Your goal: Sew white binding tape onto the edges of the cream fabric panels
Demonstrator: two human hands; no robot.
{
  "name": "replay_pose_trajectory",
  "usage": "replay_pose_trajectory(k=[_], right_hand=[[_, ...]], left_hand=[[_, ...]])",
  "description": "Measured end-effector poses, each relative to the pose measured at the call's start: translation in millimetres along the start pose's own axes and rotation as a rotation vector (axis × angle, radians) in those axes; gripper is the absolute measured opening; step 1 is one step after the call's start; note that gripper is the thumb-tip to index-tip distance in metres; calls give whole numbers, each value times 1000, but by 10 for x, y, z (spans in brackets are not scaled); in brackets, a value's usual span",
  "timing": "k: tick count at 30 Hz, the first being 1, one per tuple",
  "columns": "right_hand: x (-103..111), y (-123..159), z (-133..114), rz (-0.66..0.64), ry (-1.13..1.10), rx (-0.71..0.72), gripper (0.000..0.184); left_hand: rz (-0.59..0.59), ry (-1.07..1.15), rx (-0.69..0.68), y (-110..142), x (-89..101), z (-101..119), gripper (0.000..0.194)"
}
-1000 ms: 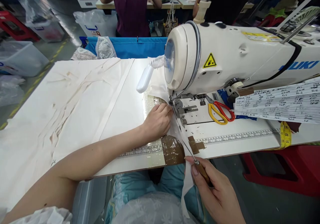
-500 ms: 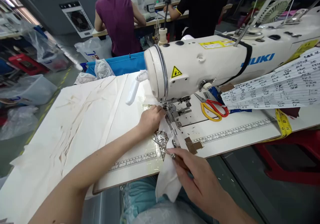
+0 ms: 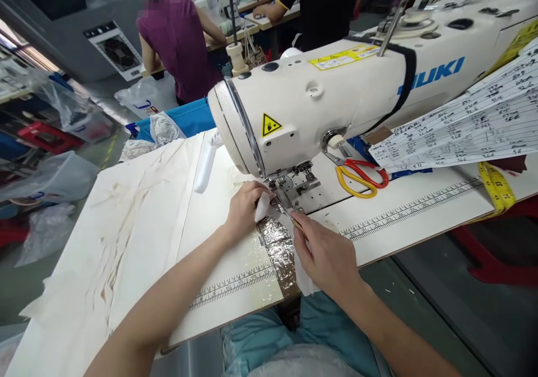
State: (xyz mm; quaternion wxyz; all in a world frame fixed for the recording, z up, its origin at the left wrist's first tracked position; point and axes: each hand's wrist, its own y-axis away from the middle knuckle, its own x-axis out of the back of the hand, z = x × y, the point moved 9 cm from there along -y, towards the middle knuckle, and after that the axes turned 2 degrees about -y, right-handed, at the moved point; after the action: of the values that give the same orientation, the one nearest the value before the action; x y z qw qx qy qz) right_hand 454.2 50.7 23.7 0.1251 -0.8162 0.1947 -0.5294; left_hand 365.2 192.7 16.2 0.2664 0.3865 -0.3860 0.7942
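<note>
Close to the needle area of a white sewing machine (image 3: 294,105), my left hand (image 3: 245,210) is closed with its fingertips pinching a white fabric strip (image 3: 263,207). My right hand (image 3: 330,251) is wrapped around a slim awl-like tool (image 3: 296,223), its thin metal end pointing at the metal folder and presser foot. Part of the strip hangs below my right hand, over the table's front edge. The tool's handle is mostly hidden by my fingers. Shiny tape (image 3: 277,248) covers the table under the strip.
Layered white fabric pieces (image 3: 138,220) cover the left of the table. Scissors (image 3: 357,180) with red and yellow handles lie right of the needle area, near handwritten sheets (image 3: 462,122) and a yellow measuring tape (image 3: 496,186). Two people sit at machines behind.
My right hand has moved up and away from me, bringing the tool close to the presser foot. The fabric strip is drawn up and hangs less over the edge. The view has shifted.
</note>
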Motion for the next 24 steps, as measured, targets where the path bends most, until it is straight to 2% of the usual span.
replay_pose_trajectory(k=[8, 24], right_hand=[[-50, -72, -7, 38, 45, 7, 33], [14, -54, -49, 138, 71, 66, 27]], left_hand=[[27, -22, -27, 6, -2, 3, 18], [55, 22, -40, 3, -13, -19, 12]])
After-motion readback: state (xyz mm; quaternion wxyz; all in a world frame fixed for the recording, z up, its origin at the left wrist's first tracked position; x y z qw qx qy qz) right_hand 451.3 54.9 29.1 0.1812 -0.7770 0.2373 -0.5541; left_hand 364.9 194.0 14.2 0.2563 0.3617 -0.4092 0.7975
